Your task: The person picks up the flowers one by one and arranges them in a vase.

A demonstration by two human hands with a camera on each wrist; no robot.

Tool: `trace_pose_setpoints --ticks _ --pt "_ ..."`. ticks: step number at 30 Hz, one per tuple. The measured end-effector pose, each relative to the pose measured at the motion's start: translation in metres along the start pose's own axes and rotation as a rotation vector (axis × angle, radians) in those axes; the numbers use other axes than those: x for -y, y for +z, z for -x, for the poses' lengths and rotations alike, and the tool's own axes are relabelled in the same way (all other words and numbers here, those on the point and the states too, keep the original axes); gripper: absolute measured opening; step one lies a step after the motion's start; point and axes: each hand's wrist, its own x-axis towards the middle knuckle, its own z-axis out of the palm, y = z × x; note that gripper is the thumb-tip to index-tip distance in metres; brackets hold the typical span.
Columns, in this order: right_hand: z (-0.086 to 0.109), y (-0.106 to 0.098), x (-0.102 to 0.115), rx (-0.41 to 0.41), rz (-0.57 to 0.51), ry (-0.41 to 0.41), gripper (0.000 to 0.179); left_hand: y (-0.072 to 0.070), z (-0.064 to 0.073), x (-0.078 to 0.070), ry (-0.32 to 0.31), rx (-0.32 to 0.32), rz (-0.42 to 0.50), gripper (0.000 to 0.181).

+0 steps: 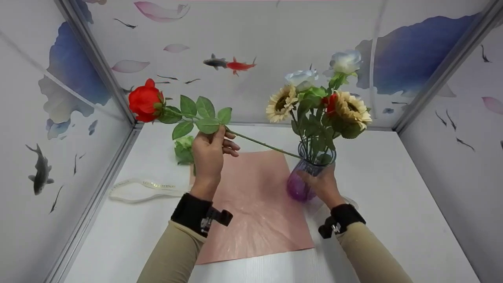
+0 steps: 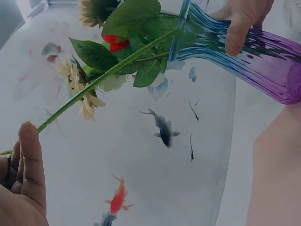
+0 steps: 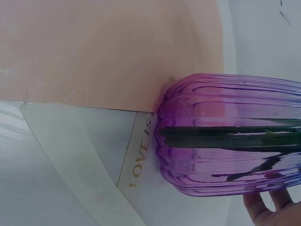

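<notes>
My left hand [image 1: 208, 157] pinches the green stem [image 1: 261, 142] of an artificial red rose [image 1: 145, 101], just below its leaves. The bloom points left, while the far end of the stem comes right to the rim of a ribbed glass vase [image 1: 300, 186], blue at the neck and purple at the base. Around the vase's side curls my right hand [image 1: 324, 182], gripping it below the neck. Cream sunflowers [image 1: 349, 110], pale blue roses [image 1: 346, 61] and another red flower [image 1: 330, 104] stand in the vase. Dark stems [image 3: 211, 138] show through its purple glass in the right wrist view.
Under the hands, a pink wrapping sheet [image 1: 251, 220] lies on the white table [image 1: 397, 188]. A green flower [image 1: 184, 150] is partly hidden behind my left hand. White ribbon [image 1: 129, 198] with gold lettering loops at left, and more ribbon [image 3: 80, 155] lies by the vase.
</notes>
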Motion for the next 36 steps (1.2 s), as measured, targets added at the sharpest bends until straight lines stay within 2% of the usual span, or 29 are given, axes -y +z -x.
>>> trace_pose_setpoints --ticks 8,13,29,36 --pt "0.000 0.001 0.000 -0.005 -0.004 0.002 0.111 0.000 -0.002 0.001 -0.005 -0.028 0.036 0.021" --pt "-0.001 0.001 -0.001 -0.011 -0.013 -0.013 0.111 0.002 -0.005 0.003 0.004 -0.039 0.015 0.021" --pt "0.000 0.002 0.000 -0.022 -0.048 -0.008 0.106 0.013 -0.011 0.015 -0.042 0.016 -0.078 0.021" --pt "0.000 0.001 0.000 -0.008 -0.039 0.000 0.108 0.022 -0.012 0.016 -0.015 0.048 -0.117 0.021"
